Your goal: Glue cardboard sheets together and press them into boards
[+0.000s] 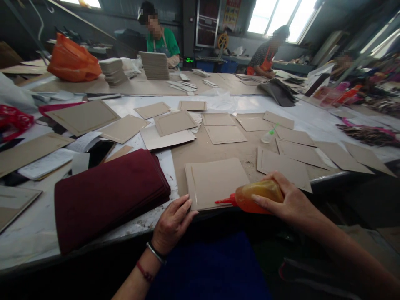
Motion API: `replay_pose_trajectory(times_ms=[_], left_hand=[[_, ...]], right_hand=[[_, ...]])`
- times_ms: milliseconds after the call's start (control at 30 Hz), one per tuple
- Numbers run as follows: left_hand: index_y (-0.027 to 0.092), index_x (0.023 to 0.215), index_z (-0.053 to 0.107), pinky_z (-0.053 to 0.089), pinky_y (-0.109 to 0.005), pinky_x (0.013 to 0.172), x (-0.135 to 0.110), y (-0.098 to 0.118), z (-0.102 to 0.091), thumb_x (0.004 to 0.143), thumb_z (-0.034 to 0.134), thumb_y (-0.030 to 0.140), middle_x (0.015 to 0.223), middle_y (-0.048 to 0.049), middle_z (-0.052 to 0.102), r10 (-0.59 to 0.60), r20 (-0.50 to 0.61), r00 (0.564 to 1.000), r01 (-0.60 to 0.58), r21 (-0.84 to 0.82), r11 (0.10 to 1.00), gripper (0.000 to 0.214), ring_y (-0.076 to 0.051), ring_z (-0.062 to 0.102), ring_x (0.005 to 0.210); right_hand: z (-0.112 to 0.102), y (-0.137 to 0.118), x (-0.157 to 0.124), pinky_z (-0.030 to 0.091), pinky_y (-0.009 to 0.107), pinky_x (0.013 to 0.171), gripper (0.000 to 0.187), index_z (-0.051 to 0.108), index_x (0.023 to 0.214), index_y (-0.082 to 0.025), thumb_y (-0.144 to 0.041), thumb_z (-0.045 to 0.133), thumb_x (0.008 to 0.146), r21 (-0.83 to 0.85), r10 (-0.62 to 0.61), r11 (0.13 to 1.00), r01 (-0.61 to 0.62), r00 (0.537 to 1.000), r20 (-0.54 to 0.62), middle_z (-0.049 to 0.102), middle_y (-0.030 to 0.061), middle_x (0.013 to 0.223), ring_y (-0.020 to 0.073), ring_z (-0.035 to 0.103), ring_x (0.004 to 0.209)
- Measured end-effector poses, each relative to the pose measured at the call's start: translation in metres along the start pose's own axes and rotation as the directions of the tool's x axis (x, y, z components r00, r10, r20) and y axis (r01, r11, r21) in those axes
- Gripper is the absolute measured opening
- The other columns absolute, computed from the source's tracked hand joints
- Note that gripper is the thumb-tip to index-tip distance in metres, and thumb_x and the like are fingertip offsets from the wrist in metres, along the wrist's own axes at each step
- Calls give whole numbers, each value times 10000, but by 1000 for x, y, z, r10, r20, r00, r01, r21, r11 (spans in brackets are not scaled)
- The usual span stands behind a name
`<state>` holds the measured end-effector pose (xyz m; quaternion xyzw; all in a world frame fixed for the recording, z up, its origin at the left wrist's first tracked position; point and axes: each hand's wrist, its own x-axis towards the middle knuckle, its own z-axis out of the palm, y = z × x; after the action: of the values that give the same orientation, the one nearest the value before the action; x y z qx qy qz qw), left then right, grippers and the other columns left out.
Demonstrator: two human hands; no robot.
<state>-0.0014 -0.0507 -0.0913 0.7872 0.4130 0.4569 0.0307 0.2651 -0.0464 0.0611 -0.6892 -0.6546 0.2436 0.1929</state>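
My right hand (289, 200) is closed round an amber glue bottle (258, 195) with a red nozzle, laid sideways with the tip over the near edge of a grey-brown cardboard sheet (215, 181). A pale glue line runs along the sheet's left side. My left hand (173, 223) rests with its fingers stretched flat on the table edge, touching the sheet's near left corner. A stack of dark red fabric pieces (109, 196) lies just left of that hand.
Several cardboard sheets (175, 123) lie scattered over the long table (31, 233), with a small clear bottle (268, 135) among them. An orange bag (71, 60) and card stacks (154, 64) sit farther back. Two people work at the far end, one at the right.
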Motion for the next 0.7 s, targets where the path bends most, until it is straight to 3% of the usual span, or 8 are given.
replay_pose_trajectory(times_ms=[300, 700], left_hand=[[140, 1075, 549, 536, -342, 812, 0, 1, -2, 796, 596, 193, 1050, -132, 597, -3, 20, 1000, 3, 15, 1000, 288, -204, 591, 954], [152, 1084, 545, 539, -334, 817, 3, 3, -2, 805, 582, 196, 1052, -122, 603, 16, 8, 1000, -16, 28, 999, 285, -200, 600, 950]], right_hand=[[25, -13, 4, 468, 258, 575, 305, 428, 880, -228, -424, 601, 721, 94, -114, 990, 108, 992, 55, 572, -21, 714, 157, 577, 626], [-5, 13, -7, 484, 296, 565, 322, 424, 864, -258, -496, 580, 712, -25, 14, 1000, -15, 999, -31, 586, -19, 691, 192, 597, 601]])
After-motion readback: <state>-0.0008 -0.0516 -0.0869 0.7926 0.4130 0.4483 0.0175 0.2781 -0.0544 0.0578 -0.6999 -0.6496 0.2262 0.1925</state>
